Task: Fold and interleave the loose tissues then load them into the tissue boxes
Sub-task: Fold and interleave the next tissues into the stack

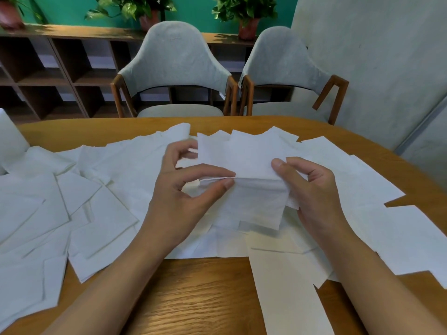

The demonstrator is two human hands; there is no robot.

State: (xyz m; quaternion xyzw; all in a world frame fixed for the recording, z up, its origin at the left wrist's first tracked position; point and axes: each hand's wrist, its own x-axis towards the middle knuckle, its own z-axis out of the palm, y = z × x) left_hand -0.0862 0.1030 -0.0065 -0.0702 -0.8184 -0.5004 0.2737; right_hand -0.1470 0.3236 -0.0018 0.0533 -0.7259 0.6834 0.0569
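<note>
A white tissue is lifted a little above the table centre, bent along a crease across its middle. My left hand pinches the crease's left end between thumb and forefinger. At the tissue's right edge, my right hand grips it with the thumb on top. Several loose white tissues lie spread over the wooden table, overlapping under and around both hands. A long strip of tissue lies by my right forearm.
A white object, partly cut off, stands at the table's far left edge. Two grey chairs face me across the table. Behind them is a dark shelf unit with potted plants on top. A grey wall panel rises at right.
</note>
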